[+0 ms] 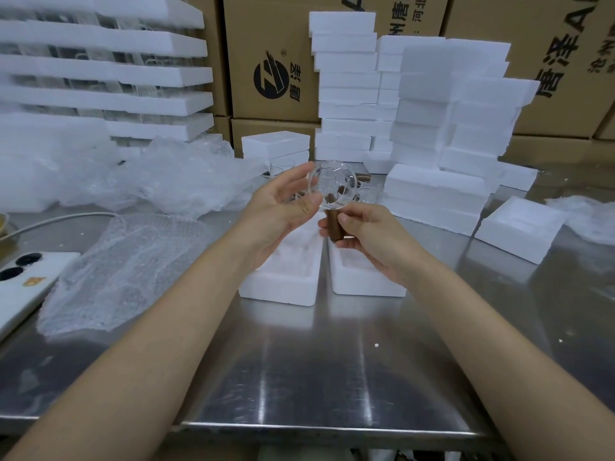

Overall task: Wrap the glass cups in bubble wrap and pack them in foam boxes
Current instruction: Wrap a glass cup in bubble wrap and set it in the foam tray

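Note:
A clear glass cup with a brown wooden handle is held up above the table's middle. My right hand pinches the handle between thumb and fingers. My left hand cups the glass bowl from the left, thumb on its rim, fingers spread. Two open foam box halves lie side by side right under the hands. A flat sheet of bubble wrap lies on the steel table to the left.
A loose heap of bubble wrap sits at the back left. Stacks of foam boxes rise behind and to the right, one foam piece at the right. A white phone lies at the left edge. Cardboard cartons form the back wall.

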A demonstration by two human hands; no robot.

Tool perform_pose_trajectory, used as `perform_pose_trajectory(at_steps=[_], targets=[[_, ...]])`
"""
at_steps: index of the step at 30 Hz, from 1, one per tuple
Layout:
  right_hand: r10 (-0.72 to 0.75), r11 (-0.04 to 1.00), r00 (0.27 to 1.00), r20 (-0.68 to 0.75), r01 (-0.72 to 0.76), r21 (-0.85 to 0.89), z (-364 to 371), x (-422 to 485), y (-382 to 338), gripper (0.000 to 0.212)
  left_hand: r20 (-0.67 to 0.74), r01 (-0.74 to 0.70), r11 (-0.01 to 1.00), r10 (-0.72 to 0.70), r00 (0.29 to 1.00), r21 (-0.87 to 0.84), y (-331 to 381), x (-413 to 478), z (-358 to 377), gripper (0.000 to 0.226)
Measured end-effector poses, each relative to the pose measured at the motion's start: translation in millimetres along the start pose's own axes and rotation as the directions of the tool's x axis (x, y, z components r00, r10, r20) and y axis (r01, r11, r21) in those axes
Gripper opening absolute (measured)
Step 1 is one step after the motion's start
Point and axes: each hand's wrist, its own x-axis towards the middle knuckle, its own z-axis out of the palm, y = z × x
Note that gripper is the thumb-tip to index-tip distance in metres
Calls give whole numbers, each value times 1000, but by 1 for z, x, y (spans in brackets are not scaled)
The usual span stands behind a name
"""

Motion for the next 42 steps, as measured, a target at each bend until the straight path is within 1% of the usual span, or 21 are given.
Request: perform_pose_trajectory(at_steps=[3, 5, 8, 9, 10, 12, 13, 15, 17, 19, 21, 24, 27, 30, 32, 33, 35, 36, 37, 39, 42], targets=[[5, 1000, 1000, 1, -5, -3, 0, 2, 2, 24, -11, 10, 1000, -10, 1000, -10, 2, -2, 1, 49], [-16, 999, 1000, -6, 16, -30, 0, 1, 2, 24, -35, -26, 1000, 26, 999, 7, 4, -4, 3, 49], [-105, 988, 988, -116, 91, -124, -4, 4, -1, 20, -40, -254, 949, 265, 963, 188, 9, -11, 9, 54], [-116, 991, 982, -150, 105, -82, -6, 5, -4, 20, -24, -315, 916, 331, 943, 248, 10, -12, 11, 57], [-106, 994, 982, -159, 111, 20, -7, 6, -7, 24, -7, -359, 888, 377, 926, 288, 11, -13, 12, 59], [-76, 958, 992, -100, 100, 268, -8, 6, -12, 33, 28, -422, 840, 440, 898, 341, 11, -14, 14, 63], [-76, 935, 995, -63, 93, 343, -7, 6, -13, 34, 38, -436, 824, 454, 890, 362, 11, -15, 14, 65], [-107, 918, 994, -21, 107, 381, -4, 4, -12, 28, 59, -437, 817, 450, 891, 375, 12, -16, 14, 74], [-153, 913, 988, -14, 147, 380, -2, 4, -10, 21, 85, -421, 834, 420, 904, 358, 10, -15, 12, 83], [-179, 898, 984, -23, 173, 404, -2, 5, -7, 17, 86, -367, 857, 361, 928, 361, 7, -12, 11, 82], [-160, 893, 987, -34, 159, 420, -4, 6, -4, 16, 86, -283, 880, 270, 959, 382, 4, -11, 11, 77], [-102, 924, 994, -33, 107, 368, -7, 8, 1, 14, 83, -191, 877, 173, 982, 441, -1, -9, 13, 77], [-53, 931, 998, -22, 58, 360, -8, 10, 3, 17, 36, -182, 866, 186, 982, 465, -2, -8, 13, 77], [-37, 925, 999, -19, 42, 378, -7, 10, 3, 21, 34, -171, 858, 177, 984, 484, -2, -7, 13, 75], [-37, 925, 998, -40, 50, 377, -7, 9, 3, 21, -3, -170, 857, 196, 981, 486, -1, -8, 15, 67], [-47, 930, 997, -59, 66, 361, -7, 8, 2, 18, -50, -179, 858, 230, 972, 481, 0, -9, 16, 62], [-72, 938, 992, -99, 101, 333, -7, 6, -1, 15, -141, -210, 862, 305, 942, 461, 2, -10, 18, 45], [-80, 938, 991, -111, 112, 329, -7, 5, -2, 16, -158, -225, 865, 324, 933, 449, 3, -10, 17, 33], [-85, 938, 989, -119, 120, 325, -7, 5, -3, 18, -155, -233, 867, 329, 931, 440, 6, -10, 18, 27], [-104, 942, 985, -135, 141, 304, -7, 3, -5, 19, -135, -248, 873, 330, 934, 419, 8, -12, 19, 24], [-178, 931, 969, -172, 222, 290, -6, 1, -8, 12, -112, -237, 888, 302, 947, 395, 9, -13, 22, 7]])
